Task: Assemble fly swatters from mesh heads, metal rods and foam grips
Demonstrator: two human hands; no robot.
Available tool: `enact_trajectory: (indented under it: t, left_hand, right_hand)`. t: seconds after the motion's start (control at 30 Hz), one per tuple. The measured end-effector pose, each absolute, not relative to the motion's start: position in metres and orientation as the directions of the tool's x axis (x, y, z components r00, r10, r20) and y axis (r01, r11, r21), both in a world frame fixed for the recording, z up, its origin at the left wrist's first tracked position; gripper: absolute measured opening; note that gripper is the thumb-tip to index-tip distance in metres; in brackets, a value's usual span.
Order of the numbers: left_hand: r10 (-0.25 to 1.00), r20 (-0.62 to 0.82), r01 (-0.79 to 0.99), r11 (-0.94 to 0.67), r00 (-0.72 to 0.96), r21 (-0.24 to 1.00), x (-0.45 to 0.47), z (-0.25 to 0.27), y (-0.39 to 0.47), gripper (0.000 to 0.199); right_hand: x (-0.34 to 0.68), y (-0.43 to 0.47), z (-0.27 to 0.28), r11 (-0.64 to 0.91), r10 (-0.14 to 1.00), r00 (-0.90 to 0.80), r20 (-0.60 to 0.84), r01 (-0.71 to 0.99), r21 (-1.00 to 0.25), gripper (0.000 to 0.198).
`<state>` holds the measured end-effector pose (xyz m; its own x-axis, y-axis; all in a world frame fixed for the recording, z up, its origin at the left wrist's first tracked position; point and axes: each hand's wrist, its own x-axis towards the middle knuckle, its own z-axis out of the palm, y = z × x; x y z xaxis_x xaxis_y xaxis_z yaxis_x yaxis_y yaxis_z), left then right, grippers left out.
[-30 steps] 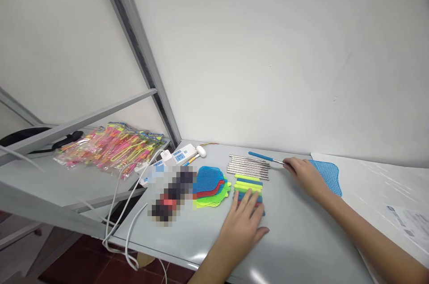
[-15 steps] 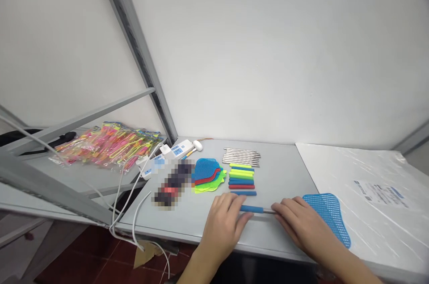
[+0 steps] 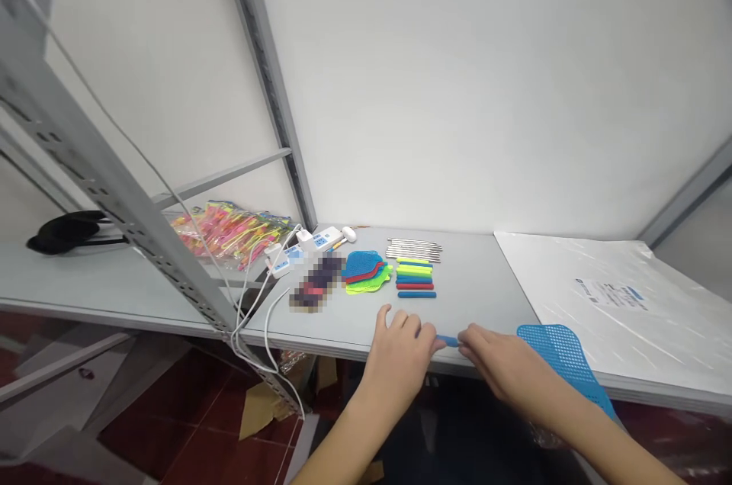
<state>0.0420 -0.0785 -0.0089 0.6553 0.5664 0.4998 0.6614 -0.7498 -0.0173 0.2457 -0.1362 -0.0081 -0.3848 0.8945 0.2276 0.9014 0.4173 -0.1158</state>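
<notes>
My left hand (image 3: 400, 351) is closed around a blue handle sleeve (image 3: 449, 341), whose end shows between my two hands. My right hand (image 3: 506, 363) grips the rod of a blue fly swatter, right at the end of that sleeve; the rod is almost wholly hidden by the fingers. The swatter's blue mesh head (image 3: 553, 348) sticks out beyond my right hand, over the table's front edge. Behind my hands lies a row of coloured handle sleeves (image 3: 415, 279), with a blue one (image 3: 417, 294) nearest. Metal rods (image 3: 414, 249) are lined up further back.
Blue, red and green swatter heads (image 3: 366, 271) lie stacked left of the sleeves. A blurred dark object (image 3: 317, 283), power strips (image 3: 319, 239) and white cables stand further left. White wrapped sheeting (image 3: 606, 294) covers the right side. Bagged colourful items (image 3: 234, 229) lie beyond the metal post (image 3: 114, 195).
My hands have come closer together, and the rod that showed between them is now covered. Hands and swatter are nearer the table's front edge. The view has shifted left.
</notes>
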Motion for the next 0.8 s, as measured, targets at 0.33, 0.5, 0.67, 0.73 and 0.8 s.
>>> enact_trajectory:
  t: [0.33, 0.5, 0.67, 0.73, 0.8]
  left_hand:
    - [0.556, 0.356, 0.606, -0.795, 0.751, -0.037, 0.051, 0.012, -0.100, 0.021]
    - [0.605, 0.170, 0.587, -0.796, 0.778, 0.144, 0.057, 0.015, -0.094, 0.032]
    - [0.616, 0.104, 0.561, -0.765, 0.781, 0.317, 0.045, 0.019, -0.063, 0.045]
    - [0.611, 0.069, 0.543, -0.745, 0.789, 0.388, 0.027, 0.018, -0.040, 0.050]
    - [0.661, 0.071, 0.577, -0.697, 0.747, 0.426, 0.009, 0.013, -0.019, 0.055]
  right_hand:
    - [0.250, -0.152, 0.006, 0.356, 0.929, -0.339, 0.146, 0.927, -0.116, 0.020]
    - [0.254, -0.145, 0.007, 0.444, 0.864, -0.472, 0.173, 0.878, 0.179, 0.015]
    - [0.304, -0.122, 0.022, 0.513, 0.780, -0.595, 0.195, 0.786, 0.347, 0.016]
    - [0.346, -0.114, 0.031, 0.408, 0.792, -0.523, 0.315, 0.838, 0.363, 0.015]
    - [0.385, -0.113, 0.038, 0.226, 0.777, -0.412, 0.476, 0.888, 0.400, 0.013]
